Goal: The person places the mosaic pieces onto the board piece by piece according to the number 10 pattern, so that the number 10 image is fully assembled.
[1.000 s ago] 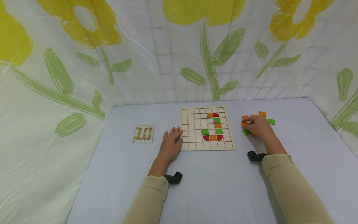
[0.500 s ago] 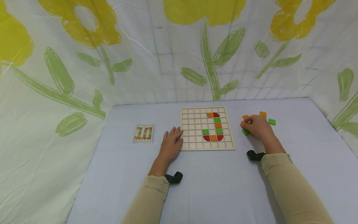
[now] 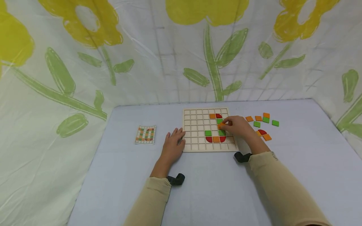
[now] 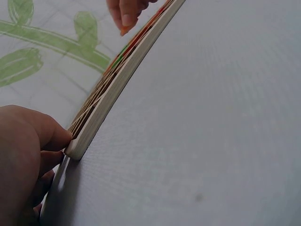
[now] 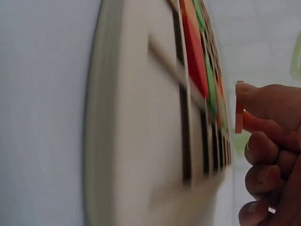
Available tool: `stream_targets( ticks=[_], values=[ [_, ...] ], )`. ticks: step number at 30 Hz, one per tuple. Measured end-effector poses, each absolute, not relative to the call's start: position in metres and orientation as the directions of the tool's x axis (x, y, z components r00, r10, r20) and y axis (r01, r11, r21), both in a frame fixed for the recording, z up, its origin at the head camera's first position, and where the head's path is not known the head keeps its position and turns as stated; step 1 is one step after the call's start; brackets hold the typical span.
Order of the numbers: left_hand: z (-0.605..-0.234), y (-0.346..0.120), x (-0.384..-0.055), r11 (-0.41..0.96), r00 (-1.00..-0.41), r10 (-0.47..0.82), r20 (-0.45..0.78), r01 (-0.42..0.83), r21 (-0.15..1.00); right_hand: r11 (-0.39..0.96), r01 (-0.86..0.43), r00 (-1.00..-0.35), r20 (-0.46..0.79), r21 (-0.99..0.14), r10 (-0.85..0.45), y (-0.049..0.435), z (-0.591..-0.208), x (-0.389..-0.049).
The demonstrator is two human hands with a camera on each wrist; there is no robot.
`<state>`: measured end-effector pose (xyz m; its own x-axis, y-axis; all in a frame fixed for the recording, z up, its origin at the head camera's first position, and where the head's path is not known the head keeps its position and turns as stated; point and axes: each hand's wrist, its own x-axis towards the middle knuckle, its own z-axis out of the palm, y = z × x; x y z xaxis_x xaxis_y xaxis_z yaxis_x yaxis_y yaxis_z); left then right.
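Note:
My right hand [image 3: 238, 126] pinches an orange square tile [image 5: 239, 115] between thumb and forefinger, above the right part of the wooden grid board [image 3: 194, 137]. In the right wrist view the tile stands on edge, apart from the board. My left hand [image 3: 172, 146] rests at the board's left side, its thumb [image 4: 59, 137] touching the near left corner. On the board lie orange, green and red tiles, among them a green square [image 3: 208, 133], a red rounded piece [image 3: 209, 139] and an orange square [image 3: 216, 139]. My right fingers hide part of the right column.
Right of the board lie several loose tiles, including a green square [image 3: 275, 123], an orange square [image 3: 267, 137] and a red rounded piece [image 3: 262, 132]. A small pattern card [image 3: 145, 135] lies left of my left hand. A flower-printed cloth [image 3: 141, 72] hangs behind the table.
My right hand has moved left from the loose tiles to over the board, carrying an orange tile. More of the loose tiles now show. My left hand has stayed in place.

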<state>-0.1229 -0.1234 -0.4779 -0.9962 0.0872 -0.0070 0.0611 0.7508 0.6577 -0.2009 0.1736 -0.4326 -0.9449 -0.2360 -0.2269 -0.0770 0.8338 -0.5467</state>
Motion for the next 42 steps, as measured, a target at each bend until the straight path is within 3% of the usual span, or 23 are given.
stream_targets(
  ticks=[5,10,19,42],
  values=[
    [-0.476,-0.122,-0.122,0.743,-0.996,0.083,-0.013,0.053,0.667,0.807,-0.209,-0.91,-0.192,-0.552,-0.367,0.142,-0.427,-0.202],
    [-0.476,-0.122,-0.12,0.728,-0.996,0.091,-0.011,0.059,0.683,0.794,-0.251,-0.884,-0.202,-0.553,-0.421,0.126,-0.425,-0.204],
    [-0.479,-0.123,-0.122,0.733,-0.991,0.13,0.032,0.117,0.67,0.809,-0.245,-0.881,-0.225,-0.534,-0.416,0.121,-0.429,-0.207],
    [-0.478,-0.126,-0.122,0.741,-0.992,0.123,0.005,0.095,0.665,0.821,-0.274,-0.885,-0.203,-0.502,-0.419,0.123,-0.43,-0.209]
  ],
)
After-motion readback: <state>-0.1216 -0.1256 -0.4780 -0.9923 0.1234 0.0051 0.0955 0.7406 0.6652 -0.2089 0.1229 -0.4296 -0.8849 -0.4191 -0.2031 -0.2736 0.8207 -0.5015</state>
